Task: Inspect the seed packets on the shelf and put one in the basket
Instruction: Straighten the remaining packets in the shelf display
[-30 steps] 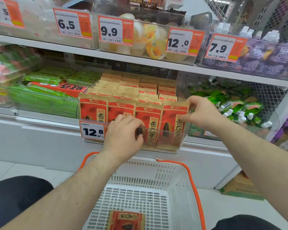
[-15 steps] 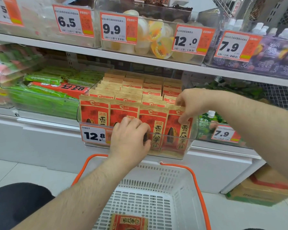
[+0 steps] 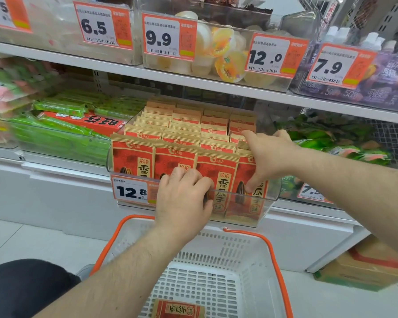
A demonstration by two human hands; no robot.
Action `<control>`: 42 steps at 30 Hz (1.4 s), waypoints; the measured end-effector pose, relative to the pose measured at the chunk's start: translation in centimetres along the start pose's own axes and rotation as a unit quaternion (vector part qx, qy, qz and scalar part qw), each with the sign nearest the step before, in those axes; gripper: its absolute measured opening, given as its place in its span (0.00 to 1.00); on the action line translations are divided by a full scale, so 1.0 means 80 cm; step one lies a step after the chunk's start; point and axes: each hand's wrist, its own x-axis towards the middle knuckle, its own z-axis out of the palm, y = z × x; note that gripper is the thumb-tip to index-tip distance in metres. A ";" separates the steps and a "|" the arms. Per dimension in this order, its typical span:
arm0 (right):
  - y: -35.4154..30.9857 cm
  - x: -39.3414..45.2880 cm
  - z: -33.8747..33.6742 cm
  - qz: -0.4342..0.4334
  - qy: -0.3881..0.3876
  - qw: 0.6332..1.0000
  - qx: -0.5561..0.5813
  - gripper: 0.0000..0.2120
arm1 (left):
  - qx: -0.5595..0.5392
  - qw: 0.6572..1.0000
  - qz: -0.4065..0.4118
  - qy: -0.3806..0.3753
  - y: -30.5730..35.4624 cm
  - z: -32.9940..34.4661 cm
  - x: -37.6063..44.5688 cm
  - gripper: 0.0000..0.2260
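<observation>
Already one red-and-tan paper seed packet [image 3: 178,309] lay in the white plastic basket [image 3: 246,253]; the right hand [image 3: 265,154] pinched the front-right shelf packet [image 3: 251,184], left hand [image 3: 184,198] curled over the clear bin's front wall [image 3: 239,210]. Lifting it straight up seemed wisest.

We see the seed packets [image 3: 184,143] standing upright in rows inside a clear bin [image 3: 271,193] on the lower shelf, with a price tag [image 3: 133,191] on the bin's front left. Our left hand [image 3: 184,200] rests on the bin's front wall; our right hand [image 3: 267,154] reaches into the rightmost column, thumb on the front packet [image 3: 244,198]. Below and in front sits the basket [image 3: 234,253], one packet [image 3: 178,309] lying in it. Left of the bin lies another bin [image 3: 55,138]; jelly cups [image 3: 223,53] sit on the shelf above
</observation>
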 end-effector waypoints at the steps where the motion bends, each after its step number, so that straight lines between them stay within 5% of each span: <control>1: -0.001 -0.003 0.004 -0.001 0.019 1.000 -0.020 0.56 | 0.006 1.000 -0.002 -0.006 0.001 0.001 0.001 0.13; 14: -0.007 0.002 0.023 -0.015 0.211 0.963 -0.168 0.41 | 0.008 0.999 -0.021 -0.047 0.004 -0.004 0.006 0.10; 21: 0.008 0.026 0.013 0.049 0.065 0.994 -0.070 0.62 | 0.007 0.999 -0.018 -0.044 0.004 0.000 0.006 0.12; 26: 0.004 0.027 0.010 0.034 0.070 0.994 -0.075 0.66 | -0.001 1.000 -0.014 -0.023 0.003 0.004 0.002 0.13; 33: 0.009 0.021 0.012 0.034 0.070 0.993 -0.094 0.56 | 0.008 1.000 -0.006 0.013 0.005 0.005 -0.004 0.14; 38: -0.001 0.019 0.011 0.041 0.085 0.989 -0.110 0.55 | 0.046 0.997 -0.037 0.046 -0.008 0.000 -0.005 0.25; 42: -0.004 0.016 0.016 0.045 0.089 0.991 -0.091 0.63 | 0.133 0.987 -0.059 -0.070 -0.025 -0.018 -0.006 0.28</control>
